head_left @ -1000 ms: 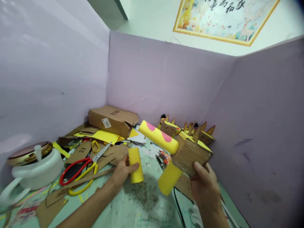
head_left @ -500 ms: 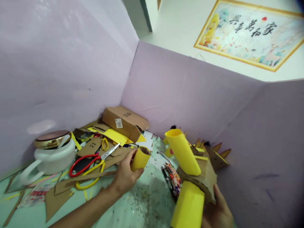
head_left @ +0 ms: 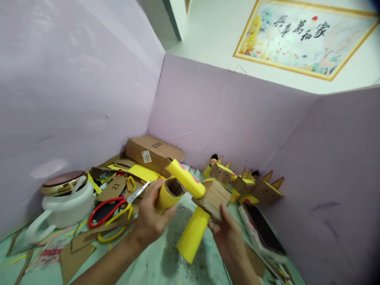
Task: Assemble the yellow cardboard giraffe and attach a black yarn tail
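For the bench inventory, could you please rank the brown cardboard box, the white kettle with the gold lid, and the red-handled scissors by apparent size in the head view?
1. Brown cardboard box and white kettle with gold lid: alike; the kettle sits nearer the camera, so unranked.
2. Red-handled scissors: smallest.

Left hand (head_left: 150,215) wrapped around loose yellow tube (head_left: 168,194). Right hand (head_left: 227,233) holds cardboard block (head_left: 213,198) bearing two yellow tubes. Red scissors (head_left: 114,204), white kettle (head_left: 63,200) on littered bench (head_left: 148,269).

Can't read the tiny label on the cardboard box (head_left: 154,152), my right hand (head_left: 227,233) hides the block's underside, and the framed picture (head_left: 303,33) runs off the top.
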`<state>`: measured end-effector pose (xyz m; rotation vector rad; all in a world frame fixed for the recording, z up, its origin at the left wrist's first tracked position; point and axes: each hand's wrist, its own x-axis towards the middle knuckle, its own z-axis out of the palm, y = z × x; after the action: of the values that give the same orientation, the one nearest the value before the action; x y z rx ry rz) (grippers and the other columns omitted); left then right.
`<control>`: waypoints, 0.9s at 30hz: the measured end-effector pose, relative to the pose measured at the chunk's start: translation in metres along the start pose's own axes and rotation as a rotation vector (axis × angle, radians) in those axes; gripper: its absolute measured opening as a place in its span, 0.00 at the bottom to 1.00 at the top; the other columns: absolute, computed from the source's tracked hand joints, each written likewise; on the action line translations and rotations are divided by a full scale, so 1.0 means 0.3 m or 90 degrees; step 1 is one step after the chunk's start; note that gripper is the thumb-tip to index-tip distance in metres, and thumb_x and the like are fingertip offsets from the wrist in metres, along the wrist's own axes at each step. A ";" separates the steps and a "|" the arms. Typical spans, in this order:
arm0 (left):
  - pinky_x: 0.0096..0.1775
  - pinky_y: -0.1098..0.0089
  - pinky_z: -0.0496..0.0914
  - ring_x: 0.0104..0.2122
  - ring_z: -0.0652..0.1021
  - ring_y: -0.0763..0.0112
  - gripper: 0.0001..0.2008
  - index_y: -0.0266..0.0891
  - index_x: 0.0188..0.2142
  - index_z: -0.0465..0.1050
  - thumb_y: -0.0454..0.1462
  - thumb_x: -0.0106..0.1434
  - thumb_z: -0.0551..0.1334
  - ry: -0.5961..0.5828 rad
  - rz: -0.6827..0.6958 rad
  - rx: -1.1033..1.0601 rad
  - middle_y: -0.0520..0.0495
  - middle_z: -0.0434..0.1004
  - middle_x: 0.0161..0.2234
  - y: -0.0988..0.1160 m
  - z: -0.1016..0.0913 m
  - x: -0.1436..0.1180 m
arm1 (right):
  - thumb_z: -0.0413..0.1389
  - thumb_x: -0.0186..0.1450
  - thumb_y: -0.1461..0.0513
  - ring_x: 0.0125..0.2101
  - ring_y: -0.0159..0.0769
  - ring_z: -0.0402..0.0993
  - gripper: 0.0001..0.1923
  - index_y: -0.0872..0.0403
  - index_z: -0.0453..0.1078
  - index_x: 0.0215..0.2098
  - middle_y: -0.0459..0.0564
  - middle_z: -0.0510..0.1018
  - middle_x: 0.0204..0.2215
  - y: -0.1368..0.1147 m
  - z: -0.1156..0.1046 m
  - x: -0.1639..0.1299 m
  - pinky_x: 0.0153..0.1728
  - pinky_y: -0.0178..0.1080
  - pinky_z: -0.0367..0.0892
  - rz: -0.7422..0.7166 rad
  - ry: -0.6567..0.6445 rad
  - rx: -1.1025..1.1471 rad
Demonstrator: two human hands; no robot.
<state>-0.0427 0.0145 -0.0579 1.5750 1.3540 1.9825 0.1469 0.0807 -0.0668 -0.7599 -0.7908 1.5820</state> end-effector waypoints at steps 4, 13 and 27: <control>0.37 0.67 0.70 0.35 0.74 0.64 0.21 0.38 0.44 0.64 0.36 0.50 0.65 0.100 -0.066 -0.109 0.47 0.72 0.36 0.024 -0.054 0.032 | 0.58 0.55 0.55 0.29 0.37 0.76 0.13 0.53 0.71 0.36 0.47 0.80 0.33 0.098 0.119 0.064 0.24 0.35 0.71 0.112 -0.044 0.012; 0.37 0.66 0.70 0.37 0.75 0.60 0.25 0.35 0.46 0.63 0.40 0.50 0.64 -0.051 -0.201 -0.099 0.43 0.74 0.40 -0.012 0.012 0.000 | 0.53 0.58 0.53 0.29 0.37 0.73 0.14 0.55 0.71 0.33 0.49 0.78 0.27 0.215 0.127 0.185 0.22 0.35 0.69 0.149 -0.005 -0.039; 0.46 0.62 0.68 0.46 0.72 0.55 0.24 0.38 0.49 0.61 0.40 0.53 0.60 -0.372 -0.170 -0.016 0.42 0.70 0.46 -0.019 0.142 -0.225 | 0.63 0.49 0.56 0.33 0.33 0.72 0.16 0.51 0.72 0.36 0.47 0.75 0.36 -0.196 -0.196 -0.069 0.33 0.36 0.70 -0.248 0.198 -0.183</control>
<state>0.0177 -0.0082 -0.1053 1.6744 1.2062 1.2411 0.2306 0.0722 -0.0503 -0.9647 -0.8815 0.9853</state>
